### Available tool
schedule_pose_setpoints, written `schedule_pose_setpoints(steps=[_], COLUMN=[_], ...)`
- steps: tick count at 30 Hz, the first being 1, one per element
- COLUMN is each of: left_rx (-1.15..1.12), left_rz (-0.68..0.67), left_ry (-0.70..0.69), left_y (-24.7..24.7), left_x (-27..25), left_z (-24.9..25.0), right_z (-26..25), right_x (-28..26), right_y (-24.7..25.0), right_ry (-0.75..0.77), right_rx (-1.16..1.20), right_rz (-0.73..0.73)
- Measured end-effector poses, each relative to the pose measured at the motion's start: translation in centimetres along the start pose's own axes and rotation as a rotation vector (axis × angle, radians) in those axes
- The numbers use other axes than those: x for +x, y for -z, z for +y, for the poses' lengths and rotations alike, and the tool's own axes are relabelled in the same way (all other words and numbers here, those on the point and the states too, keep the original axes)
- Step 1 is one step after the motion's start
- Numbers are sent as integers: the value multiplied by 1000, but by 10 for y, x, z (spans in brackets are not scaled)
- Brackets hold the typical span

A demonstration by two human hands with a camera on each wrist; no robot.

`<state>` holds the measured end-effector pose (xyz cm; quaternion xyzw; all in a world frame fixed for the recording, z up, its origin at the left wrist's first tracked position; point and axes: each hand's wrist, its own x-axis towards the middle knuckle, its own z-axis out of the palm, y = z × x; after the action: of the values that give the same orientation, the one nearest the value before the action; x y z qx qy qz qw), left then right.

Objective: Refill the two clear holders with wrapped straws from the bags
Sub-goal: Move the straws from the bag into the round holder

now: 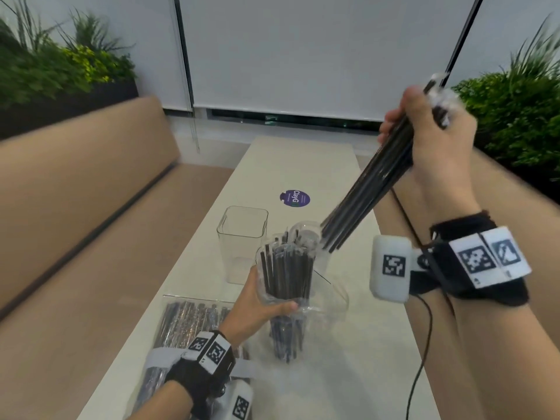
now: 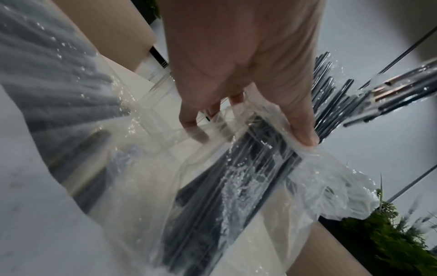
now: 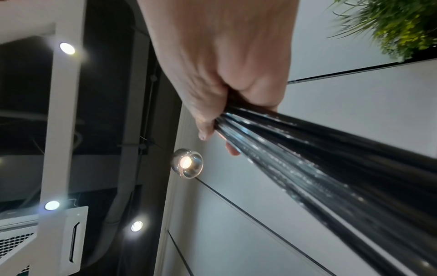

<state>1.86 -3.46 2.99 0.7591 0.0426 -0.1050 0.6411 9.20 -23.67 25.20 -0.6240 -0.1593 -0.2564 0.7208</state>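
My left hand point(image 1: 269, 295) grips an upright clear bag point(image 1: 288, 277) of black wrapped straws above the table, thumb in front and fingers behind. In the left wrist view the left hand point(image 2: 250, 134) pinches the crinkled bag point(image 2: 236, 186). My right hand point(image 1: 403, 131) is raised high on the right and grips a bundle of black straws point(image 1: 372, 183) that slants down-left, its lower ends just above the bag's mouth. The right wrist view shows the right hand point(image 3: 220, 130) curled round the bundle point(image 3: 331, 168). A square clear holder point(image 1: 242, 237) stands empty behind the bag.
A second bag of straws point(image 1: 188, 319) lies flat on the pale table point(image 1: 303, 165) near my left wrist. A purple sticker point(image 1: 295, 198) marks the far part of the table. Tan benches point(image 1: 91, 237) run along both sides, with plants point(image 1: 521, 110) behind.
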Motion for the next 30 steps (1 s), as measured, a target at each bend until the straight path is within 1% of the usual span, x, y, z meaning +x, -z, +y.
schedule_pose_setpoints(steps=[3,6,9,12,13,14,16,18,19,20,21,23,25,26,28,30], left_rx=[2,-27,-30,-38,-41,-48,-51,-55,-47,-49,-72,-93,-53,-28,-26,-34], left_rz=[53,95,123,143,147,147,146,138,137,143,147,142,145,145,153,156], left_ry=[-5,-18,16,23,27,27,31,42,53,64,76,93,78,71,65,51], left_y=[0,2,3,4,4,4,4,3,2,1,-2,-3,-1,1,3,2], left_x=[-3,-8,-11,-15,-16,-17,-19,-19,-19,-20,-21,-20,-18,-16,-15,-14], left_z=[0,-1,-8,-11,-12,-12,-11,-9,-8,-5,-3,1,-4,-9,-12,-14], right_z=[4,39,94,140,151,161,179,190,192,189,183,165,146,140,132,136], right_x=[25,31,9,-20,-24,-25,-18,-7,-2,2,5,5,-9,-23,-62,-103], right_y=[-9,-27,-43,-48,-47,-44,-33,-21,-15,-8,-1,13,27,32,35,29], right_ry=[58,62,7,9,-28,-99,-304,-522,-587,-613,-595,-489,-391,-382,-413,-464], right_rx=[16,-24,-195,-428,-477,-508,-549,-532,-535,-559,-591,-602,-467,-355,-185,-219], right_rz=[50,43,-90,-227,-255,-266,-245,-215,-218,-231,-234,-167,-81,-61,-103,-246])
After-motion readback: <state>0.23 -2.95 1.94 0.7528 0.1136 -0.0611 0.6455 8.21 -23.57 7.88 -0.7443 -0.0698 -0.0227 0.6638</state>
